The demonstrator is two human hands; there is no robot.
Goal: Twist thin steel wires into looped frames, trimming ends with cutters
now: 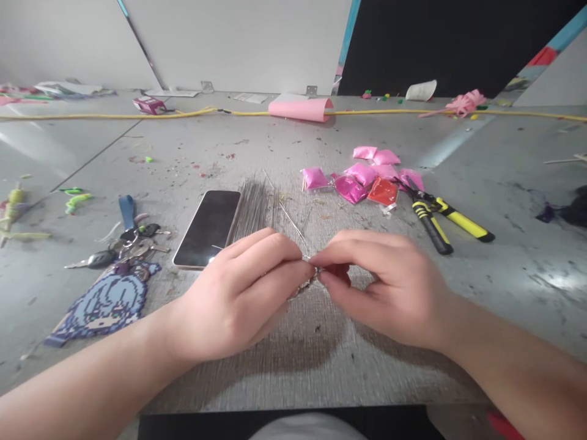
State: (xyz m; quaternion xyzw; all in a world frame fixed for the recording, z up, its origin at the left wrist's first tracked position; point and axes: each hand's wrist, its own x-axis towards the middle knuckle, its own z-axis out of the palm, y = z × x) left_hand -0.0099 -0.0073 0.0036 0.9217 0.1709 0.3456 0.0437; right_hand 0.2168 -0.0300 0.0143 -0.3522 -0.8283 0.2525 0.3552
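My left hand [243,296] and my right hand [387,284] meet above the table, fingers closed in a pinch. Between their fingertips is a small silvery piece of bent wire [301,289], mostly hidden by the left fingers. A thin wire end pokes out on the far side of the left hand. Just beyond the hands lie a bundle of straight thin wires [253,208] and a few loose wires [292,221]. A black-screened phone [207,226] lies beside the bundle, close to my left hand. Yellow-and-black pliers [440,220] rest beyond my right hand.
Small pink packets [361,174] and a red packet [383,192] lie near the pliers' jaws. Keys [137,244] with a blue pixel-style charm [105,302] are at left. A yellow cord [247,113] crosses the back, past a curled pink sheet [300,110] and a paper cup [420,90].
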